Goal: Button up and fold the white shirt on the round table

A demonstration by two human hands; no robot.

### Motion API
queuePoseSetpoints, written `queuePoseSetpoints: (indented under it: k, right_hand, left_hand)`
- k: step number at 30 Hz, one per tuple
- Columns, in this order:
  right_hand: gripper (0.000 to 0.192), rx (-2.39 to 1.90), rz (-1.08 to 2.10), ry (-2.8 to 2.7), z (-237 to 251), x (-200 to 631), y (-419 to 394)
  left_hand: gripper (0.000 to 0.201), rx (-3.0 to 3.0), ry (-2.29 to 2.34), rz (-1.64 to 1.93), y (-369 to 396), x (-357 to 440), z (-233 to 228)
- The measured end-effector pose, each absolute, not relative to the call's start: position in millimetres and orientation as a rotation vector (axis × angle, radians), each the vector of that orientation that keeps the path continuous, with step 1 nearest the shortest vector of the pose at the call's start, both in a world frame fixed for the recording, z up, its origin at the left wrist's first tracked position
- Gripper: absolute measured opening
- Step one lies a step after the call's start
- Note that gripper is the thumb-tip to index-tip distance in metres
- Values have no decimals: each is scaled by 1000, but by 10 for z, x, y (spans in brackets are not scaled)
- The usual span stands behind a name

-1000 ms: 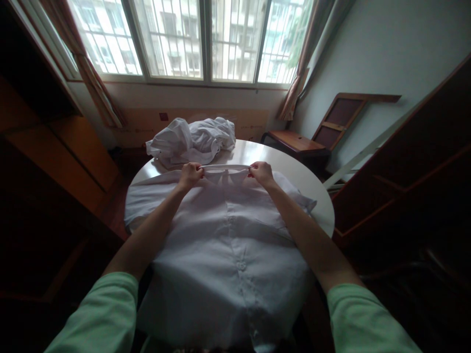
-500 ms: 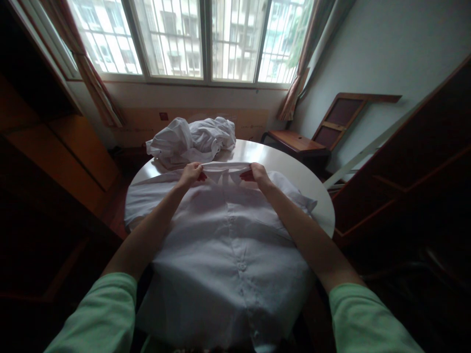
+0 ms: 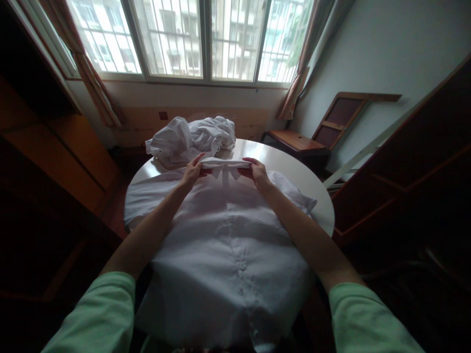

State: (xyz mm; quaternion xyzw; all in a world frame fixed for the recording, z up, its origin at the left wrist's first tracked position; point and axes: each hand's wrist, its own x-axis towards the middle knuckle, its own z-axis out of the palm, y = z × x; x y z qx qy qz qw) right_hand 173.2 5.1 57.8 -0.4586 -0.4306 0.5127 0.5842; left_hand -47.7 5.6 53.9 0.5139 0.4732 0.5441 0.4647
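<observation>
I am pinching the collar [image 3: 225,164] of the white shirt [image 3: 228,245] between my left hand [image 3: 192,171] and right hand [image 3: 257,171], each closed on one end. The shirt is lying buttoned and flat on the desk [image 3: 294,171] below them, folding not begun; a crumpled pile [image 3: 191,137] is waiting beyond.

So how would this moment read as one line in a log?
left hand: pinching collar | right hand: pinching collar | white shirt: spread buttoned on round table | crumpled white clothes: behind
</observation>
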Motion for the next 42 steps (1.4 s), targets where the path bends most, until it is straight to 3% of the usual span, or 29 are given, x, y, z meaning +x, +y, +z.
queuePoseSetpoints:
  k: [10, 20, 25, 31, 42]
  right_hand:
    - [26, -1252, 1005, -1075, 520, 1768, 101]
    - [26, -1325, 949, -1135, 428, 1769, 164]
    - [21, -1367, 941, -1129, 269, 1754, 242]
    - [5, -1298, 986, -1103, 227, 1729, 238]
    - [11, -1336, 580, -1344, 279, 1772, 192]
  left_hand:
    - [20, 1331, 1368, 1284, 114, -484, 497]
    - [14, 1552, 1442, 1332, 263, -514, 354]
    - [8, 1607, 1531, 1171, 246, -514, 303]
    - [32, 1882, 1622, 1136, 150, -537, 273]
    - [29, 2050, 1807, 1252, 109, -588, 355]
